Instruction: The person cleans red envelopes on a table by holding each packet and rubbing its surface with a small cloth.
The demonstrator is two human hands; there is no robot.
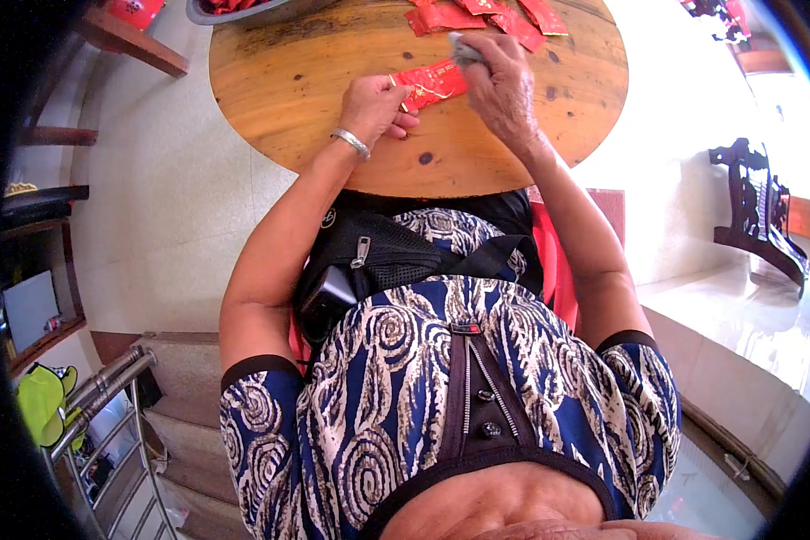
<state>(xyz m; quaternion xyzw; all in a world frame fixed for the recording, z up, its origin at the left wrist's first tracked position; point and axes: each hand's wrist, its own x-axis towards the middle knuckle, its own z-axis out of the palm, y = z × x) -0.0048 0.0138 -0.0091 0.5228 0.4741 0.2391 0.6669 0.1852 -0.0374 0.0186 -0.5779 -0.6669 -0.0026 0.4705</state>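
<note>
Left hand (370,106) pinches a red packet (436,83); right hand (502,85), clamped on a greyish wad (464,49), apparently wipes it, a move calling for steadiness.

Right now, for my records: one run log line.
left grip: gold-printed flat red packet | right grip: crumpled grey wad | below: round brown wooden table
</note>
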